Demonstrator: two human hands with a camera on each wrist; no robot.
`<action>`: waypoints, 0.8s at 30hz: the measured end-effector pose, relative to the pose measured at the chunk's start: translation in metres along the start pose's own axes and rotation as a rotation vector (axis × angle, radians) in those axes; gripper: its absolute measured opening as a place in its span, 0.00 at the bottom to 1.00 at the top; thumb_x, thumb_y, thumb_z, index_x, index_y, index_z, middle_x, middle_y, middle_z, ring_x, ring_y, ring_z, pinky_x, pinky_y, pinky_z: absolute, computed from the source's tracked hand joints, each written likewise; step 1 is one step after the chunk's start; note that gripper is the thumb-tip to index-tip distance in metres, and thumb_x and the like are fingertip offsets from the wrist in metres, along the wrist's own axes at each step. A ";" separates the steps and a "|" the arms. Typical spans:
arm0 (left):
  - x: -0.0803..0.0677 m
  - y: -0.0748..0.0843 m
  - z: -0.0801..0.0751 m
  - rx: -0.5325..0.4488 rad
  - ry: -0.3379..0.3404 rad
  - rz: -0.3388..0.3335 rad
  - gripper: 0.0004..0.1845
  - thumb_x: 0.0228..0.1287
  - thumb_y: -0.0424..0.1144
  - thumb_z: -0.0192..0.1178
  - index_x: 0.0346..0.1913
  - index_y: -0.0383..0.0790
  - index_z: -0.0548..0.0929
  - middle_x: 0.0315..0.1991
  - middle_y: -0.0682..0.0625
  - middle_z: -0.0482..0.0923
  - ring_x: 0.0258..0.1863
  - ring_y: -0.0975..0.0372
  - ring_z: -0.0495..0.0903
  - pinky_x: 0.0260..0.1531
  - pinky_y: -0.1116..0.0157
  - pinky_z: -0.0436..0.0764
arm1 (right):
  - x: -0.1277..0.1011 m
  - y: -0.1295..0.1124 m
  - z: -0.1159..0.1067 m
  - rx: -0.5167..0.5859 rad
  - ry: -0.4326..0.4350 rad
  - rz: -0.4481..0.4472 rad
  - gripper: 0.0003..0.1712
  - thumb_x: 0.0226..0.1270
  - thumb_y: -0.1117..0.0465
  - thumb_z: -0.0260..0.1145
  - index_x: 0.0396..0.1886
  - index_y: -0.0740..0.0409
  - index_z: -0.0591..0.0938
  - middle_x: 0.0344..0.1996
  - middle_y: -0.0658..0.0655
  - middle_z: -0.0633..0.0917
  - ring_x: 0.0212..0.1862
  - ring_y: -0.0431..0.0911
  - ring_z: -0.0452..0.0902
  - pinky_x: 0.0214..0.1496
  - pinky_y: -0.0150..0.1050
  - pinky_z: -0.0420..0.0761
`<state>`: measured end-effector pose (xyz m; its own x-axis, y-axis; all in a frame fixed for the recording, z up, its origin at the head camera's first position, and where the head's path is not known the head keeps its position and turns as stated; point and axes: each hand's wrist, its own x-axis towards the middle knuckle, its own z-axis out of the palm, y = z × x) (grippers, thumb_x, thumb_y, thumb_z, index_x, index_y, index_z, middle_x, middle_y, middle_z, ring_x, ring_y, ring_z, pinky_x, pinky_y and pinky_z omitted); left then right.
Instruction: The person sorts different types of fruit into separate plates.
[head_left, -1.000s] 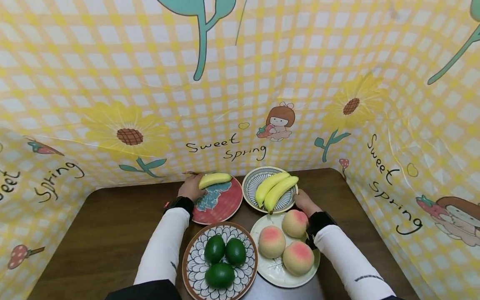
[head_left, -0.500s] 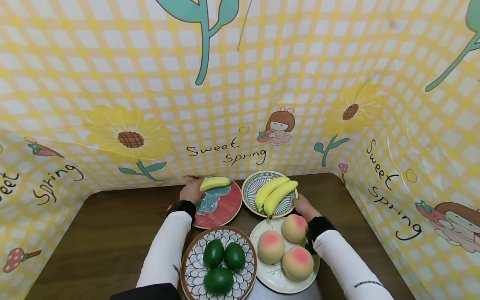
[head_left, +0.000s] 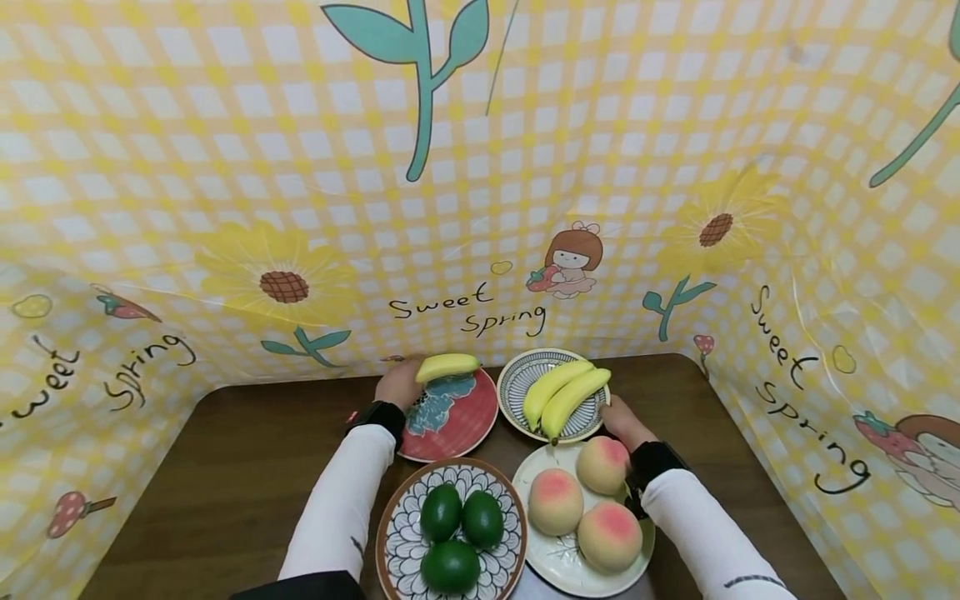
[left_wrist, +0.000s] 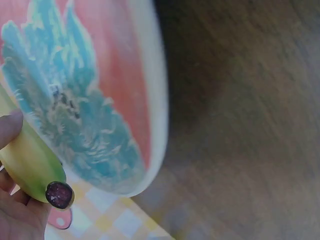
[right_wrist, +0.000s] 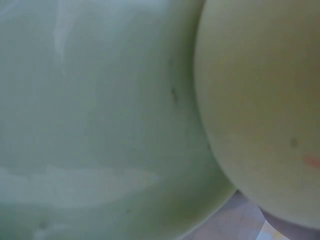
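My left hand (head_left: 399,383) grips a single yellow banana (head_left: 448,367) by its left end, over the back of the red plate (head_left: 467,429). In the left wrist view, thumb and fingers wrap the banana (left_wrist: 35,162), its dark tip pointing outward, beside the plate's blue flower (left_wrist: 75,110). At the back right, my right hand (head_left: 628,425) pinches the right rim of a black-and-white patterned plate (head_left: 516,387). On that plate lie two bananas (head_left: 576,406) side by side. The right wrist view shows only a pale plate (right_wrist: 100,110) and a peach (right_wrist: 265,100); the hand is hidden there.
A brown-rimmed plate (head_left: 386,546) with three dark green fruits (head_left: 450,567) stands in front. Right of it, a cream plate (head_left: 558,575) bears three peaches (head_left: 555,502), close under my right wrist. Behind the brown table (head_left: 225,475) rises a yellow checked cloth (head_left: 465,225).
The whole head view has shifted slightly, so everything sits a little lower and further right. Both hands keep their holds on the banana and the plate rim.
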<state>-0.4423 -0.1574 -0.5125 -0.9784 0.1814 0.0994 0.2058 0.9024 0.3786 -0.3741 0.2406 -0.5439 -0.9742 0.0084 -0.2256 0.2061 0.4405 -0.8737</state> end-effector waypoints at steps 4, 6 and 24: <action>-0.003 0.008 -0.011 0.004 -0.021 0.020 0.23 0.71 0.33 0.61 0.68 0.37 0.77 0.60 0.35 0.81 0.57 0.42 0.82 0.58 0.42 0.80 | 0.023 0.031 -0.005 0.065 -0.027 -0.084 0.21 0.79 0.62 0.45 0.51 0.75 0.78 0.41 0.68 0.84 0.47 0.53 0.80 0.62 0.44 0.76; -0.003 0.012 -0.017 0.011 -0.029 0.025 0.25 0.70 0.32 0.63 0.69 0.37 0.75 0.62 0.34 0.80 0.58 0.42 0.82 0.58 0.42 0.80 | 0.034 0.044 -0.008 0.070 -0.036 -0.105 0.21 0.79 0.60 0.46 0.50 0.74 0.78 0.41 0.66 0.85 0.47 0.53 0.80 0.62 0.46 0.76; -0.007 0.056 -0.044 0.078 0.009 0.084 0.30 0.67 0.36 0.67 0.71 0.35 0.74 0.64 0.36 0.80 0.59 0.43 0.82 0.61 0.46 0.79 | 0.001 0.003 0.000 -0.012 -0.016 -0.006 0.23 0.80 0.66 0.37 0.58 0.81 0.71 0.50 0.75 0.79 0.57 0.61 0.74 0.66 0.49 0.71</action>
<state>-0.4233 -0.1253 -0.4511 -0.9575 0.2542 0.1365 0.2843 0.9120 0.2956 -0.3746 0.2421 -0.5462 -0.9737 -0.0089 -0.2275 0.1991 0.4517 -0.8697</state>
